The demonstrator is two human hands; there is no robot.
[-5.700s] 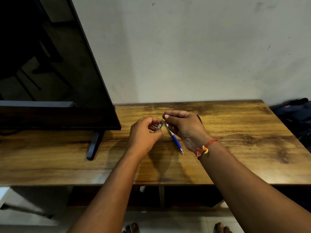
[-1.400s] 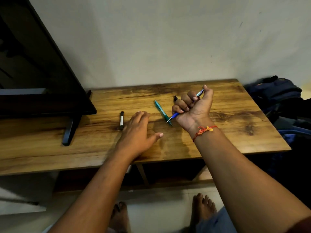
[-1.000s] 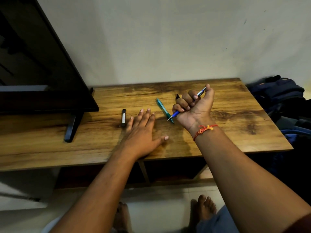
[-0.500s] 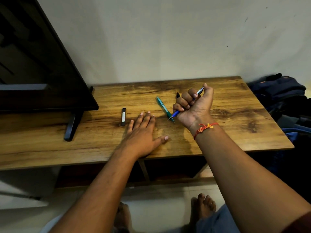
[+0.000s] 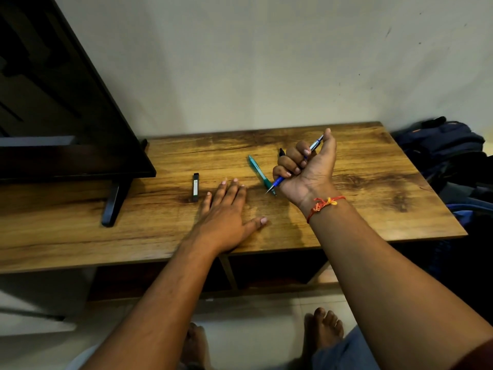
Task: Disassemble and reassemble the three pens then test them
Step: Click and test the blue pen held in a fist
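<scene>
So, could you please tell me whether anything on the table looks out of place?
Nothing looks spilled or broken. One oddity: the right hand grips the blue pen in a fist, tip down, yet no paper shows on the table. The teal pen lies flat nearby.

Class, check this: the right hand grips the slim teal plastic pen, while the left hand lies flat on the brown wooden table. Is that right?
No. In the head view the right hand grips the slim blue plastic pen; the slim teal plastic pen lies on the brown wooden table. The left hand lies flat there.
</scene>
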